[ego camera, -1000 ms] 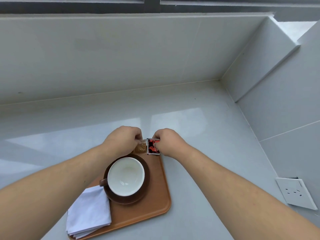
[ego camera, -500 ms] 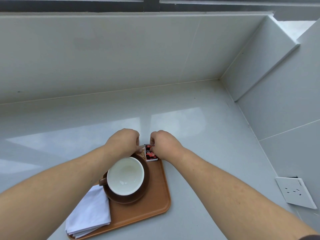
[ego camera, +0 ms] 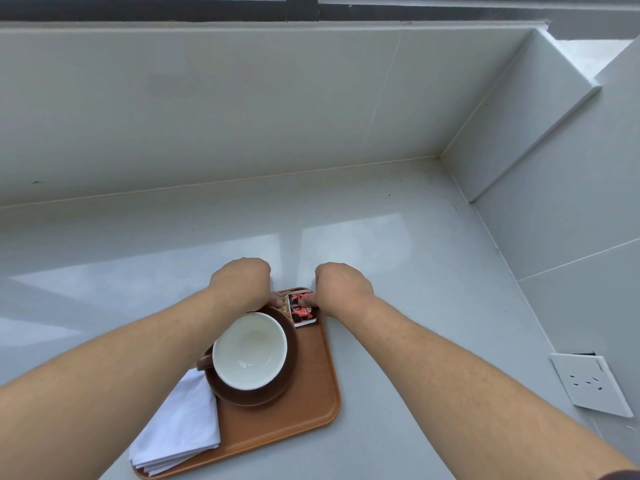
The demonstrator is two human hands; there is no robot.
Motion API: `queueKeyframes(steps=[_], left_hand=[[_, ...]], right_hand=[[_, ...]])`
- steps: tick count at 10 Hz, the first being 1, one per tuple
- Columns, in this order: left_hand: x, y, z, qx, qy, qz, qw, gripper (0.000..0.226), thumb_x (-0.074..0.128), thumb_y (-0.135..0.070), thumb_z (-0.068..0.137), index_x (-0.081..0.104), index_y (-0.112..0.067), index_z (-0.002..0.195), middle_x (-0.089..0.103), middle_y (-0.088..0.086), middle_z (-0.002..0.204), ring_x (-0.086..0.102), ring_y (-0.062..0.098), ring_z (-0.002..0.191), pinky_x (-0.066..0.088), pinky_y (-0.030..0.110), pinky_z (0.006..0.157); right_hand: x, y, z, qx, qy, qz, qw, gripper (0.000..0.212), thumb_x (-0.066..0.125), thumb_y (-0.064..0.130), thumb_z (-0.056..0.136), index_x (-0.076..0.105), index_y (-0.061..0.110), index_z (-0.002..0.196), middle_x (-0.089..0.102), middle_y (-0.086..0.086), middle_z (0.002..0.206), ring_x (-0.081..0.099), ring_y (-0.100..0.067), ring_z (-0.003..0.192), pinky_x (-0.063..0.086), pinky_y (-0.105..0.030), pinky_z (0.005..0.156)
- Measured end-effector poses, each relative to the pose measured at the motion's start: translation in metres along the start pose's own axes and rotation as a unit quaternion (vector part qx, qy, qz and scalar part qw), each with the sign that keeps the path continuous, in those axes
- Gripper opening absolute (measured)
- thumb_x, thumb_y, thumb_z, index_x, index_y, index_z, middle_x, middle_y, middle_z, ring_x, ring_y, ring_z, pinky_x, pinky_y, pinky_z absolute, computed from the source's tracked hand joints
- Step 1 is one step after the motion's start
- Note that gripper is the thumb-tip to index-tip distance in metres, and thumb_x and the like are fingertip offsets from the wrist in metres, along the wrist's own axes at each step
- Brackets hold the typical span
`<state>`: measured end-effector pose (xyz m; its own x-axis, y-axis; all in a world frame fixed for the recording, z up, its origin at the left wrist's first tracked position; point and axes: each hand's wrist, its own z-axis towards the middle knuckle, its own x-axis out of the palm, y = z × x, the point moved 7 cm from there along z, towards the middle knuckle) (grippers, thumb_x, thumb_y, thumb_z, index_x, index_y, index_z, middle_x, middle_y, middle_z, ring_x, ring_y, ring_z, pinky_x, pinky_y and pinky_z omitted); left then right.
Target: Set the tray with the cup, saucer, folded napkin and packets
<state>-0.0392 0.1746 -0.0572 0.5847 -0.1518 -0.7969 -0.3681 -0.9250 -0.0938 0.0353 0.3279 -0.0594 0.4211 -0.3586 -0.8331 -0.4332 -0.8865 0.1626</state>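
While both bare hands are working at the far end of an orange-brown tray [ego camera: 311,393] on a pale grey counter [ego camera: 415,271], 2 small packets are lying in the tray's far right corner. The right hand [ego camera: 341,289] is curling over the red-and-black packet [ego camera: 302,310], its fingertips [ego camera: 305,301] pressing down on the packet's far edge; the fingers are bunched together rather than spread. The left hand [ego camera: 242,282] is hovering just left of it, knuckles folded, with a fingertip touching a tan packet [ego camera: 284,307] that is showing only as a narrow strip between the hand and the red one. Whether that hand is pinching the tan packet or merely resting on it cannot be told.

Near the packets, a white cup [ego camera: 250,349] is sitting upright and empty on a dark brown saucer [ego camera: 277,382], its brown handle pointing left. A folded white napkin [ego camera: 178,427] is lying at the tray's near left corner, its layered edges overhanging the rim and one corner tucking under the saucer's edge.

Off to the right, well apart from the tray, a white wall socket [ego camera: 588,384] is sitting low on the tiled side wall [ego camera: 571,202].
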Motion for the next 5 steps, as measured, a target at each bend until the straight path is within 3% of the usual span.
queueKeyframes(steps=[3, 4, 5], left_hand=[[0.002, 0.002, 0.003, 0.002, -0.003, -0.006, 1.000, 0.046, 0.082, -0.059, 0.073, 0.069, -0.020, 0.092, 0.070, -0.001, 0.089, 0.065, 0.022, 0.088, 0.053, 0.034, 0.069], [-0.001, 0.005, 0.002, 0.007, -0.015, -0.013, 1.000, 0.046, 0.080, -0.064, 0.072, 0.065, -0.022, 0.087, 0.069, -0.003, 0.086, 0.064, 0.020, 0.086, 0.051, 0.033, 0.067], [-0.010, 0.007, -0.003, 0.025, -0.060, -0.057, 0.996, 0.045, 0.072, -0.069, 0.076, 0.060, -0.026, 0.084, 0.069, -0.005, 0.089, 0.062, 0.019, 0.085, 0.051, 0.034, 0.068]], right_hand=[[0.000, 0.003, -0.003, -0.016, -0.011, -0.008, 1.000, 0.044, 0.076, 0.055, 0.084, 0.048, 0.021, 0.079, 0.052, 0.004, 0.075, 0.058, -0.022, 0.079, 0.042, -0.032, 0.060], [-0.004, 0.007, -0.008, -0.048, -0.034, -0.033, 0.998, 0.042, 0.069, 0.058, 0.088, 0.051, 0.020, 0.087, 0.053, 0.004, 0.080, 0.058, -0.023, 0.081, 0.041, -0.032, 0.060], [-0.016, 0.013, -0.015, -0.089, -0.102, -0.012, 0.991, 0.046, 0.058, 0.063, 0.093, 0.057, 0.018, 0.103, 0.061, -0.002, 0.097, 0.061, -0.025, 0.093, 0.048, -0.035, 0.065]])
